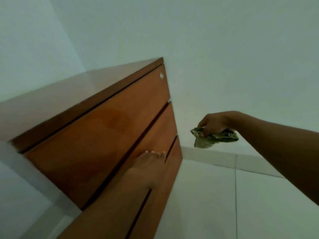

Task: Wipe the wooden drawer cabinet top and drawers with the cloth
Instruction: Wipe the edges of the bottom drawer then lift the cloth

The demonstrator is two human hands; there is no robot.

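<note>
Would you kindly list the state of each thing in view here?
Cabinet: upright, top bare.
Top drawer: closed.
Middle drawer: closed, left hand flat on it.
Bottom drawer: closed.
Cloth: bunched in the right hand, off the cabinet.

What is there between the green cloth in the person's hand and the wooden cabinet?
Nothing: in the head view the cloth, bunched in the right hand, hangs clear of the cabinet; only pale wall shows behind the gap.
</note>
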